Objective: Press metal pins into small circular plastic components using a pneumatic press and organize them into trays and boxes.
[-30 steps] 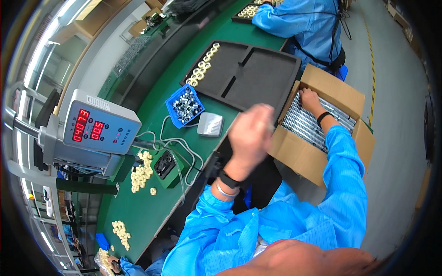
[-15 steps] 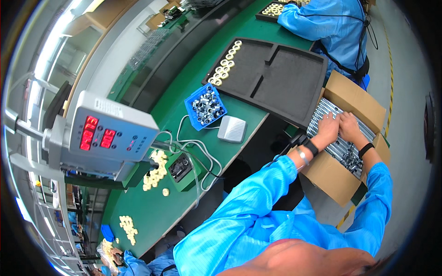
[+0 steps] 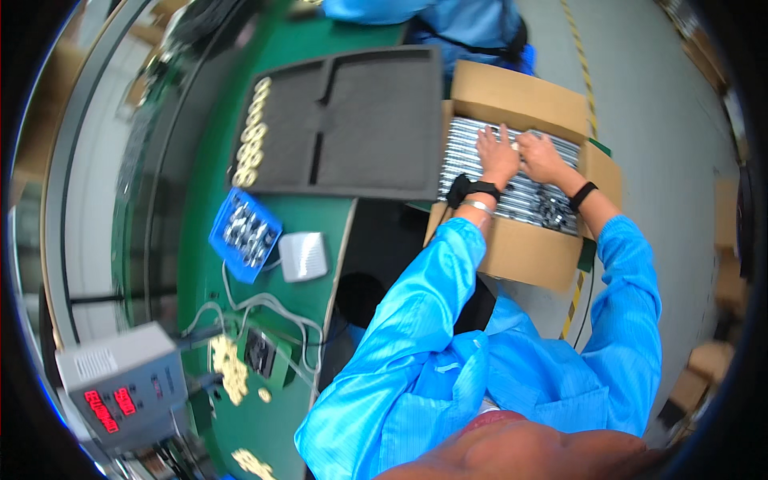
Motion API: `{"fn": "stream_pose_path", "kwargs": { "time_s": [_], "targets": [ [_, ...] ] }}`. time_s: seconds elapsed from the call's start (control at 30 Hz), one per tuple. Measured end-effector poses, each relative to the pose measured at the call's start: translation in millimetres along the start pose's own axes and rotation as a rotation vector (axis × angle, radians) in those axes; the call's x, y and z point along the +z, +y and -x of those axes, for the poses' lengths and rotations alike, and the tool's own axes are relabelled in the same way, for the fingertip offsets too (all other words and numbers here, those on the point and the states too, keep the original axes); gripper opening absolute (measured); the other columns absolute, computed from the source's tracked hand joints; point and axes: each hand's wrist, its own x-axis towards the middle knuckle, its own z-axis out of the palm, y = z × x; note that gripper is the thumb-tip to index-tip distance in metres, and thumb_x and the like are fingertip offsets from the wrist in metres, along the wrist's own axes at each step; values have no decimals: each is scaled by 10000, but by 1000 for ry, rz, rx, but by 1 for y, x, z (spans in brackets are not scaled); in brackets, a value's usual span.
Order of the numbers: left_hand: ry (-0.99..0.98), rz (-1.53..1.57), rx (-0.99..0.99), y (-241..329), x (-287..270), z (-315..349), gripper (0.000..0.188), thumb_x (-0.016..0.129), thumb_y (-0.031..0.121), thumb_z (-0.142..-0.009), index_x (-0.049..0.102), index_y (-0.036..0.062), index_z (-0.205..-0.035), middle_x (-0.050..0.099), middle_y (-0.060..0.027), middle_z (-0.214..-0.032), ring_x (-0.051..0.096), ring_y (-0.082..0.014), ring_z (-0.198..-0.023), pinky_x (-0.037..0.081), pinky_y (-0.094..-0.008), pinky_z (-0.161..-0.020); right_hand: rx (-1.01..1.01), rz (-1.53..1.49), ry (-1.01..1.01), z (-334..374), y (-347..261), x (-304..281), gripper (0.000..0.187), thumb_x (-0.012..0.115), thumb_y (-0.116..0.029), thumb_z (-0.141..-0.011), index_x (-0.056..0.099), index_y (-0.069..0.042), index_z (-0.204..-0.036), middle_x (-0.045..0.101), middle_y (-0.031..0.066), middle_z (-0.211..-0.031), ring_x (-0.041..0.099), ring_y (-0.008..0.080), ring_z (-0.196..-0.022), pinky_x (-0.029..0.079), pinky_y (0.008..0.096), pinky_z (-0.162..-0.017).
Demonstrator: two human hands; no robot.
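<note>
Both hands are inside an open cardboard box (image 3: pixel 520 254) packed with rows of small shiny metal cylindrical parts (image 3: pixel 468 148). My left hand (image 3: pixel 498 156) lies on the rows, its fingers stretched and slightly apart. Close beside it, my right hand (image 3: pixel 540 158) has its fingers curled down against the parts; whatever is under the fingertips is hidden. Nearer to me in the box, by my right wrist, a jumbled heap of loose metal parts (image 3: pixel 554 210) breaks the neat rows.
Left of the box lies a black divided tray (image 3: pixel 384 120) with cream rings (image 3: pixel 252 132) along one side. A blue bin (image 3: pixel 246 236) of metal parts, a white pedal-like block (image 3: pixel 304 256), cables and a display unit (image 3: pixel 120 384) stand on the green table. A co-worker's blue sleeve (image 3: pixel 376 8) shows beyond.
The view has swung right, so the box and table sit further left in the picture. Both hands stay in the box, close together; my left fingers now look more spread.
</note>
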Motion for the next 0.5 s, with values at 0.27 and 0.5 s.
{"fn": "stream_pose_path", "kwargs": {
  "time_s": [0.27, 0.5],
  "targets": [
    [12, 370, 413, 2, 14, -5, 522, 603, 133, -844, 485, 21, -1340, 458, -248, -1375, 347, -477, -1330, 292, -548, -1110, 54, -43, 185, 47, 20, -18, 346, 667, -165, -741, 660, -68, -1073, 592, 102, -1245, 541, 302, -1125, 430, 446, -883],
    [126, 109, 400, 21, 32, -6, 496, 624, 133, -818, 527, 31, -1294, 544, -194, -1251, 424, -427, -1243, 290, -575, -1079, 409, -5, 181, 21, 26, 8, 500, 662, -124, -716, 590, -70, -1208, 590, 142, -1097, 539, 329, -1036, 456, 479, -865]
  ]
}}
